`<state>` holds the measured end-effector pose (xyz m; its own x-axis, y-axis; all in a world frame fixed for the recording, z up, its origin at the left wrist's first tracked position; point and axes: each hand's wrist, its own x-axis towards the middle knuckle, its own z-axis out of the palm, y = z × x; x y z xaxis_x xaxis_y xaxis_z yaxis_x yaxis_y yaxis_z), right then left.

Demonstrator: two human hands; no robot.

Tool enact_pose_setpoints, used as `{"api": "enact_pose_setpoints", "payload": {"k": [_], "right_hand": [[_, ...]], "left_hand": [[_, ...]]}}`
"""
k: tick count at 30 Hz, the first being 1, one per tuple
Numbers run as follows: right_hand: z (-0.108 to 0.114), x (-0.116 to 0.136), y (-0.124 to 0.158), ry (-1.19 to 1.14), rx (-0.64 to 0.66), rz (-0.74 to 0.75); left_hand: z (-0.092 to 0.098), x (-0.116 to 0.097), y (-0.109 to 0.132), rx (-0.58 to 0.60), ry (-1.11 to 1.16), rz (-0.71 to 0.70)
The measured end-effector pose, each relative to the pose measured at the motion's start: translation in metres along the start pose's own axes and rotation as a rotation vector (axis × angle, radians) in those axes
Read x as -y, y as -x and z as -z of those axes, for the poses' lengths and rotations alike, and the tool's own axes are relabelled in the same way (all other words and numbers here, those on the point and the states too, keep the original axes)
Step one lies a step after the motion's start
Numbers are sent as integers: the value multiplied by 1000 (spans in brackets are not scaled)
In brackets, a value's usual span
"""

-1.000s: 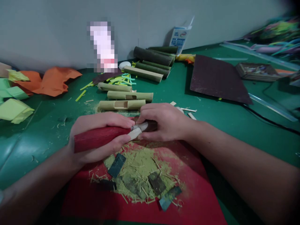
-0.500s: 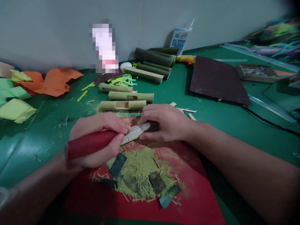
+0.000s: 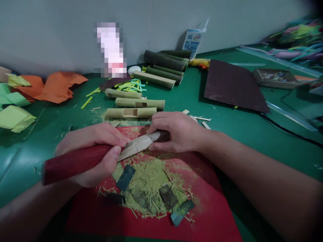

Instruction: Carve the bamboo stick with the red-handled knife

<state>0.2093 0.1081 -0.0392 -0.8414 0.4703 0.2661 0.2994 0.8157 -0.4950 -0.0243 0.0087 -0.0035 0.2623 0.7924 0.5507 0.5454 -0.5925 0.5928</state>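
Note:
My left hand (image 3: 92,135) is closed round a long dark-red bar (image 3: 75,164); its working end is hidden, so its exact kind is unclear. Its fingertips rest by the near end of a pale bamboo piece (image 3: 138,144) crossed by dark lines. My right hand (image 3: 180,131) grips the darker far end of that bamboo piece. Below both hands, a red mat (image 3: 202,222) carries a heap of greenish bamboo dust (image 3: 148,174) with shavings and several dark rind chips, one of them a dark green chip (image 3: 126,177).
Several cut bamboo tubes, such as a notched tube (image 3: 146,113), lie beyond the mat, with darker bamboo lengths (image 3: 164,62) behind. A dark brown sheet (image 3: 233,85) and a small tray (image 3: 276,79) are at right. Orange paper (image 3: 60,87) lies left; a drink carton (image 3: 193,42) stands near the wall.
My left hand and the dark-red bar have slid left and slightly toward me, baring more of the bamboo piece. My right hand stays nearly in place, still gripping.

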Motion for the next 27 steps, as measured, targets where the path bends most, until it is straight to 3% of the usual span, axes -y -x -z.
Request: {"api": "enact_pose_setpoints", "payload": {"k": [3,9,16,27], "right_hand": [[0,1,-1,-2,0,-7],[0,3,-2,12,6,-27],[2,5,-2,19,16,-40],[1,4,-2,5,9,-32]], "left_hand": [[1,6,0,-19,46,4],[0,10,-10,161,87,63],[-3,4,-13,181,50,121],[-2,4,-14,215,33,80]]}}
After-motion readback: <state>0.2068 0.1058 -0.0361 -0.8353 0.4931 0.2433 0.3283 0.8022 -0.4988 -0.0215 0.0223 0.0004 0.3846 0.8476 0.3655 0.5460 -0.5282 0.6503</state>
